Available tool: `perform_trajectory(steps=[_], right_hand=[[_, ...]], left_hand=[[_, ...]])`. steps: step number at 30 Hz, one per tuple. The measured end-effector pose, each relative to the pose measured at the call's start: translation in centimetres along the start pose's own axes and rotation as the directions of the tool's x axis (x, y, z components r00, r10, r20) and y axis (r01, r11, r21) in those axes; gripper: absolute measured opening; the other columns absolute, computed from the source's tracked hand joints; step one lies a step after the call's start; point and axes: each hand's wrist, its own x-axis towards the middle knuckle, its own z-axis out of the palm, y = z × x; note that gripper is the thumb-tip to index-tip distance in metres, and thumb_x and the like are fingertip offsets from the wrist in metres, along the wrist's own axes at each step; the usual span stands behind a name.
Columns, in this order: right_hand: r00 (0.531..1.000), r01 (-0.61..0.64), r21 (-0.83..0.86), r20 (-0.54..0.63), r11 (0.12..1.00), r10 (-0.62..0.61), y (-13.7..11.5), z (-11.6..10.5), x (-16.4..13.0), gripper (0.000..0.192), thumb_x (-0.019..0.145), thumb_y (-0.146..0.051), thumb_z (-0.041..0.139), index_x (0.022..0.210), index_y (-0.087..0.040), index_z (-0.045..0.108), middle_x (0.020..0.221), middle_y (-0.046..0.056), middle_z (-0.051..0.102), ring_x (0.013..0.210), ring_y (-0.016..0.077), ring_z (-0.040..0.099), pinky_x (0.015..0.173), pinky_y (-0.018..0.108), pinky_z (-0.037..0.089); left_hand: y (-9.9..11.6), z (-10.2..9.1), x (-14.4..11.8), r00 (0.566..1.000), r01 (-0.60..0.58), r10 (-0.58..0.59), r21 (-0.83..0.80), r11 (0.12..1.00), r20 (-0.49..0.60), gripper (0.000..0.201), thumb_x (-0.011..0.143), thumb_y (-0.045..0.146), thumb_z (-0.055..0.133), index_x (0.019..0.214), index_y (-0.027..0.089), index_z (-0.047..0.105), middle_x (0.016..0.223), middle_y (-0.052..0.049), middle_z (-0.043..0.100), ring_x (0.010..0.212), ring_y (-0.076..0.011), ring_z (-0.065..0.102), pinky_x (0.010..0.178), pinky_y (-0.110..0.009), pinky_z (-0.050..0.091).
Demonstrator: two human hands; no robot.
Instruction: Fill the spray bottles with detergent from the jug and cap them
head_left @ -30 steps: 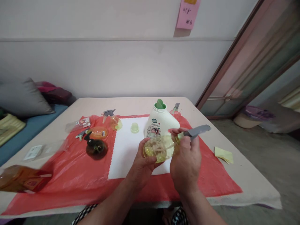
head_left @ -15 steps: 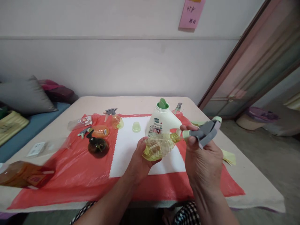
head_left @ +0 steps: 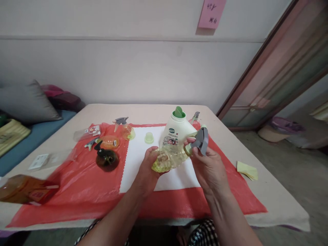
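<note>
My left hand is wrapped round the base of a clear yellow spray bottle, tilted on its side with its neck to the right. Some yellow liquid shows at its lower end. In my right hand is a grey and pale green trigger spray head, its collar at the bottle's mouth. Whether the threads are engaged I cannot tell. Just behind stands a large pale green detergent jug with a green spout. A pale green cap rests on the white sheet.
A red plastic sheet covers much of the table. At left are a dark pump bottle, an orange spray bottle, another spray bottle and a large amber bottle. A folded yellow cloth lies right.
My right hand has moved left and brought the spray head onto the bottle's mouth; the gap between them is gone. The bottle has shifted slightly left in my left hand.
</note>
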Motion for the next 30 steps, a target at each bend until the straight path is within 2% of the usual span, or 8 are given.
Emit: perform_trajectory(steps=[3,10,16,21,27,30], right_hand=[[0.998,0.006,0.072,0.055,0.997,-0.01,0.5,-0.2,0.3,0.034,0.059,-0.042,0.092,0.086,-0.025,0.08,0.093,0.002,0.074,0.098,0.0219,0.063,0.11,0.051,0.037],[0.998,-0.017,0.181,0.06,0.983,0.007,1.7,-0.3,0.7,0.041,0.055,-0.045,0.094,0.088,-0.028,0.078,0.089,0.0,0.074,0.098,0.0217,0.065,0.113,0.052,0.036],[0.998,0.014,0.16,0.061,0.987,-0.024,1.7,-0.5,0.7,0.041,0.057,-0.047,0.094,0.09,-0.028,0.078,0.089,0.0,0.075,0.097,0.0227,0.068,0.111,0.052,0.041],[0.995,0.047,0.184,0.076,0.982,-0.062,1.2,-0.8,0.7,0.039,0.061,-0.044,0.093,0.092,-0.029,0.076,0.091,-0.001,0.074,0.101,0.0222,0.068,0.109,0.051,0.043],[0.994,0.063,0.241,0.073,0.968,-0.083,1.4,0.4,0.0,0.037,0.063,-0.047,0.091,0.093,-0.031,0.074,0.105,0.0,0.072,0.114,0.0229,0.062,0.112,0.05,0.041],[0.994,0.067,0.229,0.07,0.971,-0.085,1.7,1.0,-0.2,0.039,0.06,-0.05,0.092,0.089,-0.029,0.075,0.103,0.002,0.072,0.109,0.0247,0.063,0.111,0.054,0.04]], left_hand=[[0.2,0.2,-0.3,1.0,-0.013,0.013,0.035,0.999,-0.018,0.038,0.083,0.041,0.072,0.11,0.025,0.051,0.108,-0.003,0.065,0.091,-0.0176,0.064,0.069,-0.03,0.055],[0.3,0.3,-0.8,1.0,0.002,0.0,0.054,0.999,-0.028,0.035,0.085,0.044,0.069,0.11,0.026,0.051,0.107,-0.002,0.064,0.088,-0.0159,0.063,0.067,-0.027,0.053],[0.4,0.5,-0.9,0.999,0.031,-0.03,0.046,0.998,-0.031,0.031,0.087,0.042,0.067,0.109,0.027,0.052,0.11,-0.001,0.064,0.089,-0.0153,0.064,0.068,-0.027,0.054],[0.3,0.3,-0.9,0.991,0.128,-0.126,0.041,0.991,-0.049,0.035,0.083,0.046,0.07,0.106,0.026,0.054,0.104,-0.001,0.064,0.081,-0.0153,0.065,0.061,-0.026,0.054],[0.1,0.2,-0.7,0.983,0.169,-0.168,0.01,0.985,-0.075,0.038,0.082,0.048,0.071,0.108,0.026,0.056,0.105,-0.003,0.066,0.079,-0.0154,0.065,0.06,-0.026,0.055],[0.4,0.3,-0.8,0.988,0.135,-0.132,0.029,0.99,-0.084,0.038,0.083,0.05,0.07,0.108,0.026,0.056,0.107,-0.002,0.065,0.081,-0.0147,0.064,0.061,-0.025,0.054]])
